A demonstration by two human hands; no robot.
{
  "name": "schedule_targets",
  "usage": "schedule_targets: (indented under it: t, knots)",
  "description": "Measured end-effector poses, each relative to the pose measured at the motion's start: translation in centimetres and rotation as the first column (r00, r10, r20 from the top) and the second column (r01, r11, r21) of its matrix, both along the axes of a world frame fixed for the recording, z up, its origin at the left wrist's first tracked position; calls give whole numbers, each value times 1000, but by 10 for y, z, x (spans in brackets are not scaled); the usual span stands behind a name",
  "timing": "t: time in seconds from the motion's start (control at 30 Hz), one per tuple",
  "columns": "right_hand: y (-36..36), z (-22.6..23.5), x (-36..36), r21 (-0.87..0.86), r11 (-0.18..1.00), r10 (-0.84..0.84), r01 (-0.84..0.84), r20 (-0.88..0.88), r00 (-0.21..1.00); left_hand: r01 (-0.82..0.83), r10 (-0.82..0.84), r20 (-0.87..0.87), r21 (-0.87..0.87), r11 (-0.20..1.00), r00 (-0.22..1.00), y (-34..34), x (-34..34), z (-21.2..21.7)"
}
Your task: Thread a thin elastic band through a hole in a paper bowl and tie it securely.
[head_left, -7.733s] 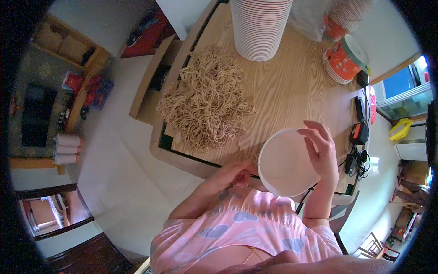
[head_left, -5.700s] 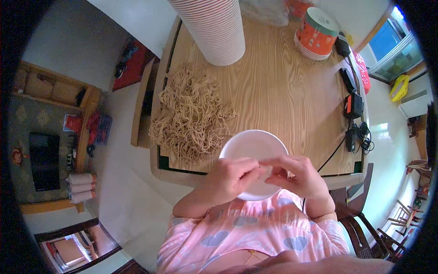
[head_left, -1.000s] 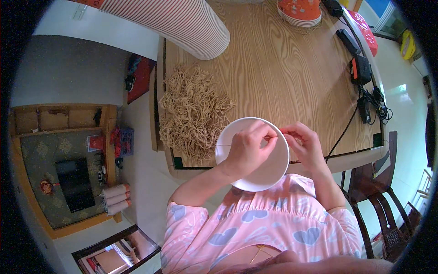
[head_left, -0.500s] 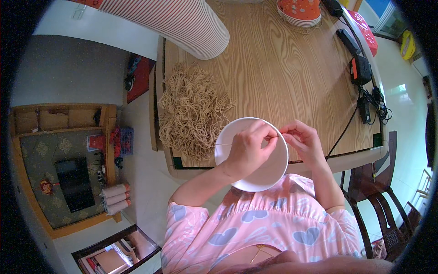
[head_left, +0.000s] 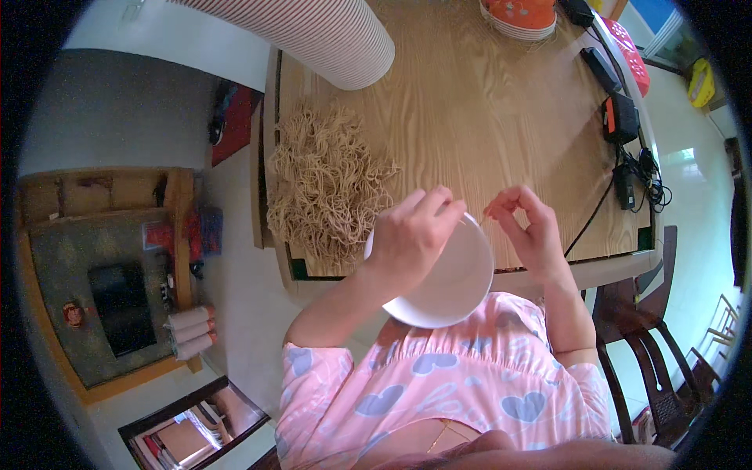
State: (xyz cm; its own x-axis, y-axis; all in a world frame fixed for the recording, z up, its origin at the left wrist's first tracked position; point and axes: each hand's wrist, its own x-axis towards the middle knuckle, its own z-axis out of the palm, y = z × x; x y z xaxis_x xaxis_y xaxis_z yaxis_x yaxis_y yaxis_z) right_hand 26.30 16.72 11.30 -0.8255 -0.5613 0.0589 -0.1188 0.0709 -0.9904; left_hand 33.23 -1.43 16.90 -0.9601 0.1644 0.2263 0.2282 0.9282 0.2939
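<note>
A white round paper bucket (head_left: 450,286) tilts at the table's front edge against my clothes, its open mouth facing up. My left hand (head_left: 413,239) reaches across that mouth, with fingers closed together by the far rim; what they pinch is hidden. Just right of the rim, my right hand (head_left: 533,235) pinches a thin tan string (head_left: 483,221) between thumb and forefinger. To the left lies a loose heap of tan strings (head_left: 329,188), its near side close to the bucket.
A long stack of nested paper buckets (head_left: 337,43) lies at the back left. An orange-patterned bucket (head_left: 521,17) stands at the back. Black adapters (head_left: 619,117) and tangled cables (head_left: 646,178) line the right edge. A dark wooden chair (head_left: 646,337) stands beyond.
My hands have moved apart: the left went slightly left and up, the right slightly up and away from the rim. The bucket has stayed nearly in place.
</note>
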Motion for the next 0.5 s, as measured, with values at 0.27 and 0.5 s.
schedule_targets:
  t: [0.27,0.5]
  knots:
    - [-16,26,-7,99,994,-23,48,-239,971,-178,119,199,309,934,973,-9,8,-1]
    - [-28,40,0,266,964,123,-7,-423,898,-322,238,228,491,809,944,-9,18,-14]
